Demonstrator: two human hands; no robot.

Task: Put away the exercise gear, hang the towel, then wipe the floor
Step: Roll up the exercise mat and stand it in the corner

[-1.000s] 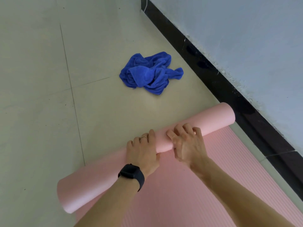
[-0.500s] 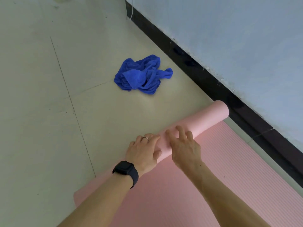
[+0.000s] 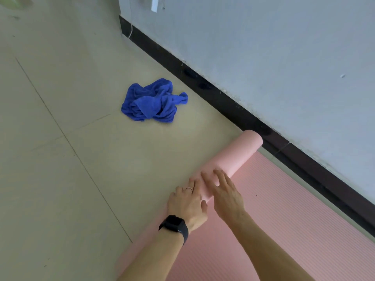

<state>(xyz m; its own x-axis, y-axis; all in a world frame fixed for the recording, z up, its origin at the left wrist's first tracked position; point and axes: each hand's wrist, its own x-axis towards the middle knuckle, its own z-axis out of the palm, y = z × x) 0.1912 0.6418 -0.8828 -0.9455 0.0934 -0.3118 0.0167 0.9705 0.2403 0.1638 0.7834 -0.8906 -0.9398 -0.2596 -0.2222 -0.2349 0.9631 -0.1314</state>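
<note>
A pink exercise mat lies on the floor, its far end wound into a roll [image 3: 241, 151] and the rest lying flat [image 3: 284, 220] toward me. My left hand [image 3: 187, 201], with a ring and a black watch on the wrist, curls over the roll near its middle. My right hand [image 3: 225, 193] presses on the roll just beside it, fingers spread over the top. A crumpled blue towel [image 3: 154, 101] lies on the tiles beyond the roll, apart from both hands.
A pale wall with a black baseboard [image 3: 223, 98] runs diagonally along the right, close to the roll's far end. A white cable [image 3: 130, 31] hangs at the wall's corner. Beige floor tiles [image 3: 60, 159] stretch to the left.
The view has swung up and toward the wall. Both hands stay on the roll; my right fingers have spread flatter over it. The towel has not moved.
</note>
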